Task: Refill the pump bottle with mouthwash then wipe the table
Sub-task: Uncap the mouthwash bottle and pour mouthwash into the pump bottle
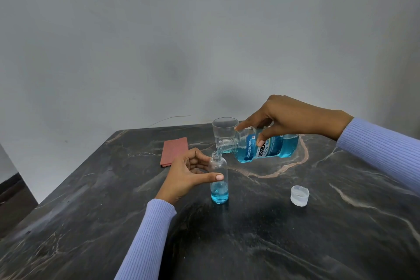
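The left hand point(191, 175) curls round the small bottle point(218, 179), thumb across its near side and fingers behind it. The bottle stands upright on the dark marble table point(295, 245), neck open, with a shallow layer of blue liquid at its bottom. To the right, well apart from it, a translucent white cap point(299, 195) sits on the table. Farther back, the right hand point(288, 118) grips the mouthwash point(266, 145) from above, thumb on the label and forefinger stretched along its shoulder. That bottle is tipped on its side above the table, its open mouth just over the small bottle's neck, and a thin stream runs between them. Behind its neck stands a clear glass point(223, 129). Left of the glass, a folded red cloth point(173, 151) lies flat near the far edge. Both sleeves point(147, 234) are lilac ribbed knit.
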Tool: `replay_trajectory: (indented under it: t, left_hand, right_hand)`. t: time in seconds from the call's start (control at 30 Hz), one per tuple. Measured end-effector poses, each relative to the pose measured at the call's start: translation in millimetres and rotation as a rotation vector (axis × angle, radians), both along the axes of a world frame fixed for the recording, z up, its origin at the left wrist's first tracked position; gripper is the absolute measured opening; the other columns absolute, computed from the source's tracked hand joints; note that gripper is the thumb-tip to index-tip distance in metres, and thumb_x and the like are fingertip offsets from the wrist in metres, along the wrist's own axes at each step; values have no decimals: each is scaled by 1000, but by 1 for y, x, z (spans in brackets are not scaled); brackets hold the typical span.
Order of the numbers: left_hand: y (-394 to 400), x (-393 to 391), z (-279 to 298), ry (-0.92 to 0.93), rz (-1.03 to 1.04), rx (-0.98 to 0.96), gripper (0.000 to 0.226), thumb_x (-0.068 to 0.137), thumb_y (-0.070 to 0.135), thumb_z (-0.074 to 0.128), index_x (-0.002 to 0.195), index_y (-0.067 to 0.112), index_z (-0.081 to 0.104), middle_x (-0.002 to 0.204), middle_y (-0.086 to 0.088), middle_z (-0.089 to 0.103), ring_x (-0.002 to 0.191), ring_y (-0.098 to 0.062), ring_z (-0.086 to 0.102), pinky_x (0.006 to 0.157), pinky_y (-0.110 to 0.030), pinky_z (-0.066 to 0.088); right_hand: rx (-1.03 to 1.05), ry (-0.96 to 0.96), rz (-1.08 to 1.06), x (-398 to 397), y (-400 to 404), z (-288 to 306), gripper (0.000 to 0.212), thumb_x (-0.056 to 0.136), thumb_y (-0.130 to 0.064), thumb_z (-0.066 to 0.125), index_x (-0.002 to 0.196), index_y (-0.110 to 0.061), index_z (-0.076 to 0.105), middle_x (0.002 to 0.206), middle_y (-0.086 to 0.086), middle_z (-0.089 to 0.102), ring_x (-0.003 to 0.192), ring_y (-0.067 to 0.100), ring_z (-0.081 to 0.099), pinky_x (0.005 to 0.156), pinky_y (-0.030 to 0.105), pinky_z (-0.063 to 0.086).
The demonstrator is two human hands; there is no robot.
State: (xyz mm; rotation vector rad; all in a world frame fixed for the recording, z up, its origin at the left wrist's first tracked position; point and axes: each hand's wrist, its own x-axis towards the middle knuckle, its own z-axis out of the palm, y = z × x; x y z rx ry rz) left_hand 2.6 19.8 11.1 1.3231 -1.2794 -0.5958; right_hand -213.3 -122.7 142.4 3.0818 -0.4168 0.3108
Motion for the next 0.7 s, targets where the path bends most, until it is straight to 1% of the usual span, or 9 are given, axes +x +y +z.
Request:
replay_trajectory:
  t: [0.17,0.3,0.47,0.5,0.6,0.7]
  left_hand:
    - [0,0,0,-6,4,-5,52,48,28,86,90,6,65,83,2,74,78,-8,70,67,-14,53]
    - [0,0,0,2,8,-3,50,47,29,86,88,10,65,83,2,74,78,-8,70,66,-14,53]
    - [0,0,-1,5,1,-3,47,48,28,87,87,11,65,81,4,74,77,-8,70,67,-15,53]
    - [0,0,-1,6,0,-3,46,48,28,87,86,12,65,81,5,74,77,-7,70,66,-14,53]
    - [0,0,-1,3,-8,-4,46,49,28,86,85,12,64,80,8,74,75,-5,70,65,-13,52]
    - [0,0,-1,2,-15,-4,46,50,27,86,86,11,64,81,9,74,75,-5,69,65,-12,52]
  right_hand:
    - [5,4,-5,0,0,1,51,79,-30,72,125,-40,54,107,-9,72,92,4,68,75,20,55]
    - [-2,14,-4,0,1,2,51,79,-31,72,126,-40,54,107,-8,72,91,4,68,76,20,55]
    - [-15,27,-13,1,0,2,51,80,-32,71,127,-38,53,111,-8,70,93,4,67,72,10,48]
    - [-17,28,-13,1,0,2,51,80,-32,71,127,-38,54,111,-8,70,93,4,67,73,11,48]
    - [-26,35,-7,1,2,3,51,79,-32,71,127,-37,54,109,-8,71,92,5,68,77,19,54]
    - [-24,30,-5,1,2,3,51,79,-32,72,127,-37,54,109,-7,71,92,5,68,77,18,54]
